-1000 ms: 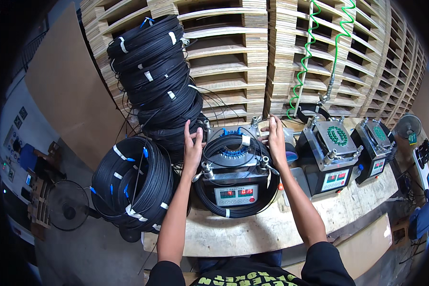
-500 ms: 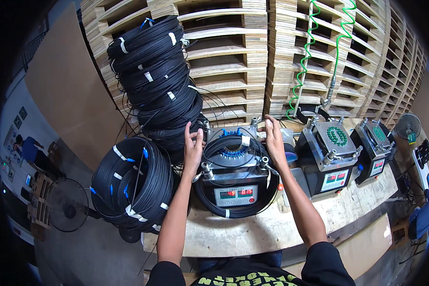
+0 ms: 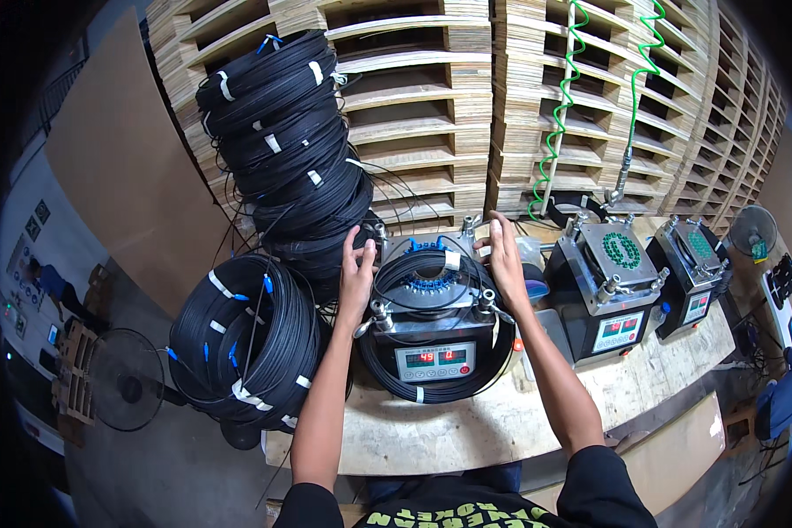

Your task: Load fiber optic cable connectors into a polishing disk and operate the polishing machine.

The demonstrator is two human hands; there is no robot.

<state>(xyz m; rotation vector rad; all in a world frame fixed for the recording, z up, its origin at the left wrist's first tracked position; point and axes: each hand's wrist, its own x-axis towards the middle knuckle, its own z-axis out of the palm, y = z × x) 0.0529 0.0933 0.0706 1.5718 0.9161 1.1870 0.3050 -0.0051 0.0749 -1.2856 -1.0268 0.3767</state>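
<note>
A polishing machine [image 3: 437, 330] with a metal top, corner clamps and a red-digit display stands in front of me. Black cable coils [image 3: 453, 393] hang around it, with a bundle over its top. Blue connectors [image 3: 430, 284] ring the round fixture in the middle. My left hand [image 3: 356, 277], open with fingers raised and slightly apart, is at the machine's left side by the cable and the far left clamp. On the opposite side my right hand [image 3: 505, 261] is also open, fingers stretched up next to the far right clamp. Whether the fingertips touch the cable I cannot tell.
Tall black cable coils [image 3: 282, 150] are stacked at the back left, with another pile [image 3: 246, 339] nearer. Two similar machines [image 3: 609, 290] [image 3: 688, 273] stand right on the wooden table [image 3: 405, 440]. Pallets [image 3: 414, 114] rise behind; a green coiled hose [image 3: 635, 97] hangs there. A floor fan [image 3: 128, 380] stands left.
Both hands stay almost in place. The hanging hose with its metal end has swung to the right. The digits on the display differ, and a distant person at the left has shifted slightly.
</note>
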